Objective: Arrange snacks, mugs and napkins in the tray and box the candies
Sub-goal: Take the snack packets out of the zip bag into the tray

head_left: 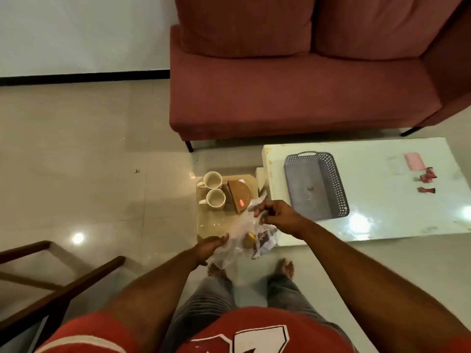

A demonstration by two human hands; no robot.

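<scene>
Grey perforated tray [316, 186] on a glossy white table [377, 225]; cream mugs [212, 180]; maroon sofa [293, 93]; pink box [414, 161]; clear bag [244, 233] between the fingers shows yellow.

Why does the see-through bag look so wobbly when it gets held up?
The plastic bag is probably thin and floppy: it crumples between the left hand and right hand. The things inside likely make it sag and swing. It may feel slippery, because it looks shiny.
</scene>
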